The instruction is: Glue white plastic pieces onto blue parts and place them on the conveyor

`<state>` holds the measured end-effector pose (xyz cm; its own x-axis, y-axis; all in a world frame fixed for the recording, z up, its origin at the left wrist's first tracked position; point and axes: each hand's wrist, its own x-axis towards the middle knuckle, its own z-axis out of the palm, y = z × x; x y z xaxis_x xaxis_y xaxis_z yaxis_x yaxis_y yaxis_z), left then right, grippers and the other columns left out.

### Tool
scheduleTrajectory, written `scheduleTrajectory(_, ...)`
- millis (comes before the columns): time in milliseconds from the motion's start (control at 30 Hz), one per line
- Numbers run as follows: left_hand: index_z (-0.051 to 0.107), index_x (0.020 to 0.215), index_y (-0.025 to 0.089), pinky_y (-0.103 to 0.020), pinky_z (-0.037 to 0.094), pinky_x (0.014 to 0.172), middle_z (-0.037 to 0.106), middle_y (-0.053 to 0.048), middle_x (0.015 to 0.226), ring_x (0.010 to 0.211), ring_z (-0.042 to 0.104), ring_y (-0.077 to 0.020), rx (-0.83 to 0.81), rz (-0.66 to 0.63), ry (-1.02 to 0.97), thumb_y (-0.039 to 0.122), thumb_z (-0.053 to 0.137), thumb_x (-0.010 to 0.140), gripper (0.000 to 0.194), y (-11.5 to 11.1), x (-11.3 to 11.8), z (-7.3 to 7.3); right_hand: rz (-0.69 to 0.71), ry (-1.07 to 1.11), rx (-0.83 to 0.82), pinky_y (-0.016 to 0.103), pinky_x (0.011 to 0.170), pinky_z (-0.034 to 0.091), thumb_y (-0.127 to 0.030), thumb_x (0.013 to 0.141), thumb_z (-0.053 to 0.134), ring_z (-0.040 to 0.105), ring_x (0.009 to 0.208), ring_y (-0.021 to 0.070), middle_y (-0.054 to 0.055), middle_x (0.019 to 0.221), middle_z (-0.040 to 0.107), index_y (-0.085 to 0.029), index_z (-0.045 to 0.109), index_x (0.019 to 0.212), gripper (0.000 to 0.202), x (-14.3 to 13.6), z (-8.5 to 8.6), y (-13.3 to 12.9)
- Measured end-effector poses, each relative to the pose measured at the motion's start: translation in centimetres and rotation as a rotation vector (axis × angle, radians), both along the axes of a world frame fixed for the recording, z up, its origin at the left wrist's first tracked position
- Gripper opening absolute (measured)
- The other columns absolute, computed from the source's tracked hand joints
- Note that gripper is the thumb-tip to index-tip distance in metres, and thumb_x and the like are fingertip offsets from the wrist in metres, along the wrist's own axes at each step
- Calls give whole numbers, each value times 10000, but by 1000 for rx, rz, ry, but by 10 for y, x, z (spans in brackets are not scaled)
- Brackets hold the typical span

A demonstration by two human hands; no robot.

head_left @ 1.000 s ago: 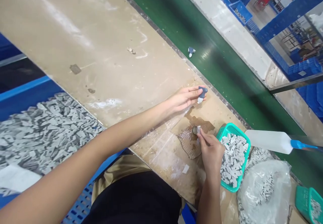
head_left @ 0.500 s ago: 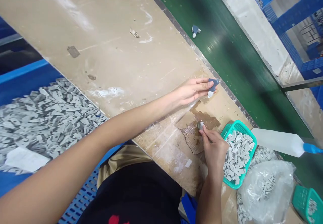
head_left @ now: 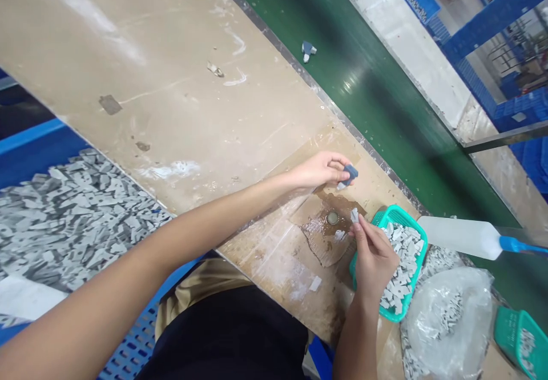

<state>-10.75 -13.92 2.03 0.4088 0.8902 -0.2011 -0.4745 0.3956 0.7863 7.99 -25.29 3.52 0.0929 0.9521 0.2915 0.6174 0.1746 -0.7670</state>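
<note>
My left hand (head_left: 327, 170) pinches a small dark blue-grey plastic part (head_left: 351, 173) with a pale piece at its lower end. To the lower right, my right hand (head_left: 374, 254) holds a small light-grey plastic piece (head_left: 355, 215) between thumb and fingers. The two held pieces are apart. Between the hands, a small round dish-like thing (head_left: 332, 218) sits on a wet, brown-stained piece of cardboard (head_left: 321, 237). Right beside my right hand stands a green basket (head_left: 423, 249) full of similar light-grey pieces, partly hidden by that hand.
A blue bin (head_left: 38, 139) of many grey parts lies at left. A white squeeze bottle (head_left: 464, 236), a clear plastic bag (head_left: 466, 311) and another green basket (head_left: 507, 331) are at right. On the green conveyor belt (head_left: 385, 95) rests a blue-and-white part (head_left: 307, 51).
My right hand has lifted its light-grey piece away from the small round dish, which now shows. My left hand has come back nearer with the blue-grey part. The view has shifted slightly.
</note>
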Motion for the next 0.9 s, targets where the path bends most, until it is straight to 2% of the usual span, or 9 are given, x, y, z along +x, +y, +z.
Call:
scheduleTrajectory(133,664,836,101,-228,509,713,736,-62,787,708,680,-114,125,-222,80,-8,750,648,234,-12,13,-5,-112,138,168,330,689,517,-212,867,688,625,664,153,22,794,707,-254,759,1066,215,0,2,1)
scheduleTrajectory(233,659,793,118,-245,524,737,736,-39,778,726,688,-117,167,-294,54,-18,752,614,243,-22,23,-9,-135,191,241,317,598,509,-205,862,687,606,623,150,38,812,688,-249,769,1039,200,0,3,1)
scheduleTrajectory(333,660,793,123,-258,536,722,734,-40,777,709,687,-117,173,-326,25,3,757,620,231,-29,29,-11,-118,173,229,310,579,508,-204,870,677,605,628,147,39,823,674,-257,769,1035,196,2,4,0)
scheduleTrajectory(667,644,770,106,-317,561,760,728,-64,780,733,695,-141,171,-286,13,137,848,574,284,-35,29,-1,-19,75,202,300,651,510,-137,894,631,616,723,144,26,874,655,-310,751,1074,277,5,8,-2)
scheduleTrajectory(900,659,771,107,-299,570,744,729,-72,779,727,701,-152,213,-106,127,91,787,609,207,-45,37,3,-20,-26,209,304,630,532,-138,892,604,625,715,147,32,861,650,-314,748,1085,299,3,6,-1)
